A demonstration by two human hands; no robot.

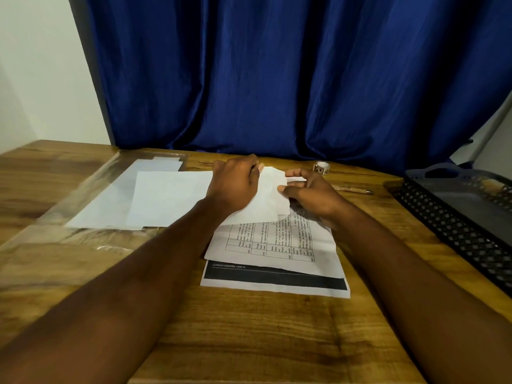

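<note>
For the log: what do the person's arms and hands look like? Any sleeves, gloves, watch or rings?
The left forearm and right forearm are bare to the frame's edge, no sleeve in view. The left hand and right hand wear no gloves. No watch, bracelet or ring shows on either wrist or the visible fingers.

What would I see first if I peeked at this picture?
The big blue curtain fills the whole back, behind the wooden table. In the middle, the left hand and the right hand hold a white paper between them, just above a printed sheet lying on the table. A black mesh tray sits at the right edge.
</note>
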